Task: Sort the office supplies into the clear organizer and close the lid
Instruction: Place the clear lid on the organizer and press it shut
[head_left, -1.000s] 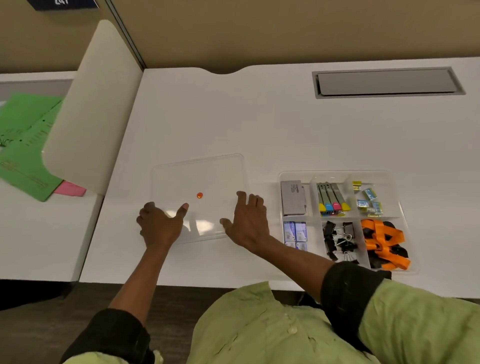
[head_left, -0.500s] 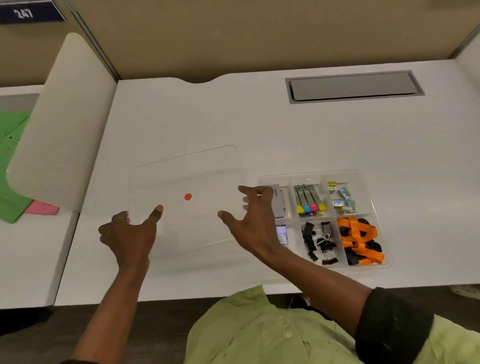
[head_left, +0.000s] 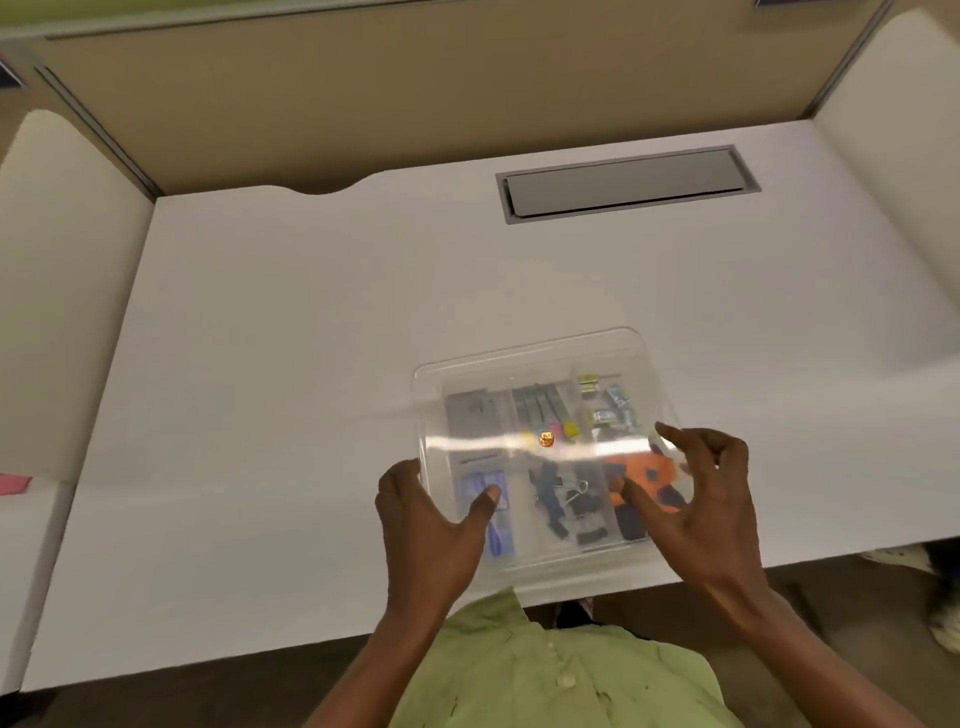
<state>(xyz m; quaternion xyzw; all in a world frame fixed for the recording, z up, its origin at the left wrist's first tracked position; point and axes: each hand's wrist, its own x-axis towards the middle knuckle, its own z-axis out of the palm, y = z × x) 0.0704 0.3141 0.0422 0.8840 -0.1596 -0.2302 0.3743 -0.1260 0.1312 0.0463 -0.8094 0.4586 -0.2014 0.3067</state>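
Observation:
The clear lid (head_left: 524, 374), marked by a small orange dot at its middle, hovers tilted over the clear organizer (head_left: 571, 553) near the desk's front edge. My left hand (head_left: 431, 525) holds the lid's near-left edge, thumb on top. My right hand (head_left: 696, 499) holds its near-right edge with curled fingers. Through the lid I see the filled compartments: a grey box (head_left: 472, 415), highlighters (head_left: 540, 408), small clips (head_left: 608, 405), blue packets (head_left: 491, 540), black binder clips (head_left: 566, 506) and an orange and black bundle (head_left: 654, 478).
A grey cable hatch (head_left: 626, 182) is set into the white desk (head_left: 285, 338) at the back right. White side panels (head_left: 57, 270) stand at both ends. A pink note (head_left: 13, 483) lies on the neighbouring desk at far left.
Both hands have lifted the lid off the desk at the left and carried it right, over the organizer. The camera has swung right as well.

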